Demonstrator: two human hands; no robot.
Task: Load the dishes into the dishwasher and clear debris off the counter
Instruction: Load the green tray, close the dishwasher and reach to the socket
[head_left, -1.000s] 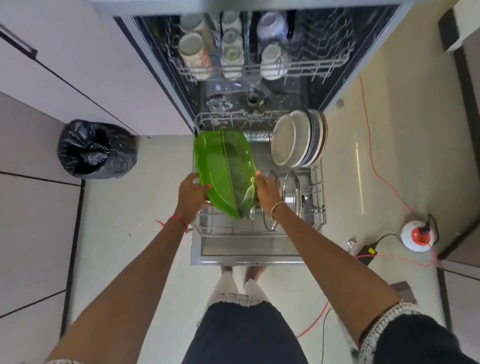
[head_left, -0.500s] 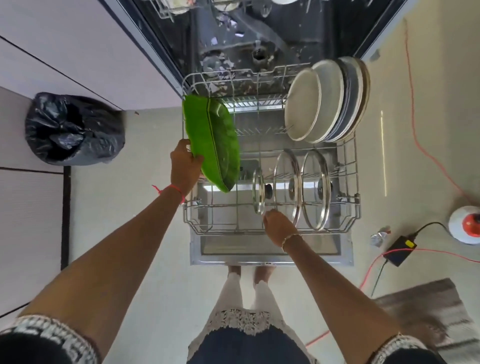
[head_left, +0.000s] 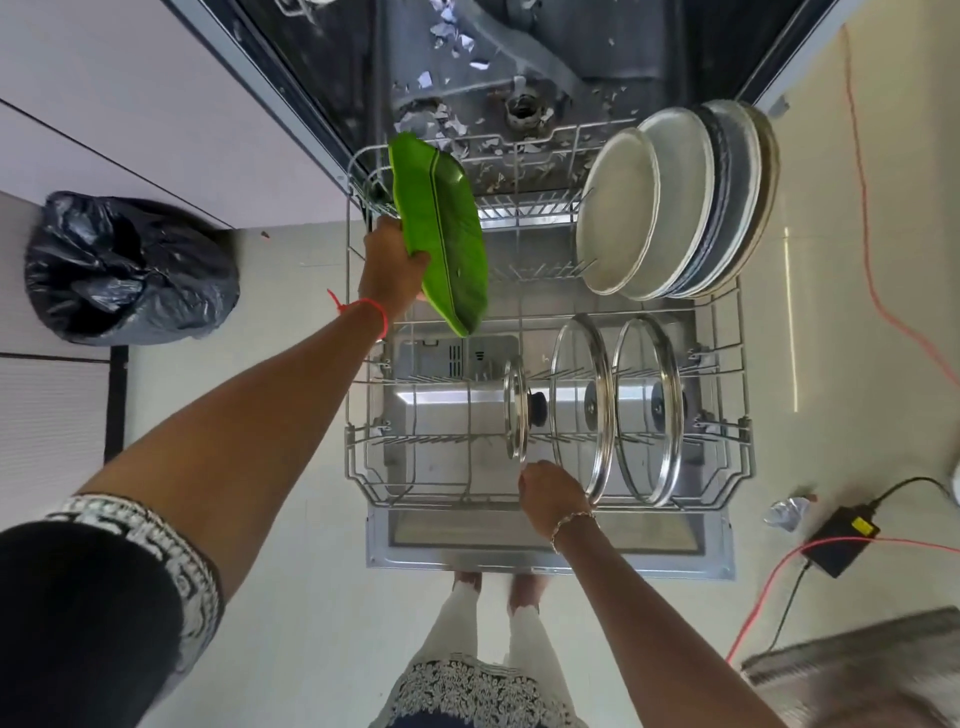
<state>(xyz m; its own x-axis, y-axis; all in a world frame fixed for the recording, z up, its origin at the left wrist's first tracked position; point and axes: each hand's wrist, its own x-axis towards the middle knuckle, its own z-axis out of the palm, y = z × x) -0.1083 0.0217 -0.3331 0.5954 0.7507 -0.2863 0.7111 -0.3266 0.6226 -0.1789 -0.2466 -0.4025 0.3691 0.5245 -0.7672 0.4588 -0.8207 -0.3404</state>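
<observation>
A green leaf-shaped plate stands on edge over the left side of the pulled-out lower rack. My left hand grips its left edge. My right hand is at the rack's front rail, fingers curled beside the small glass lid; what it holds is hidden. Two larger glass lids stand upright to the right. Several round plates lean in a row at the rack's back right.
The open dishwasher door lies flat under the rack. Paper scraps litter the tub floor. A black rubbish bag sits on the floor at left. A black adapter, red cable and foil scrap lie at right.
My right hand let go of the green plate and dropped to the rack's front rail. My left hand carried the plate back and left over the rack. The view came closer.
</observation>
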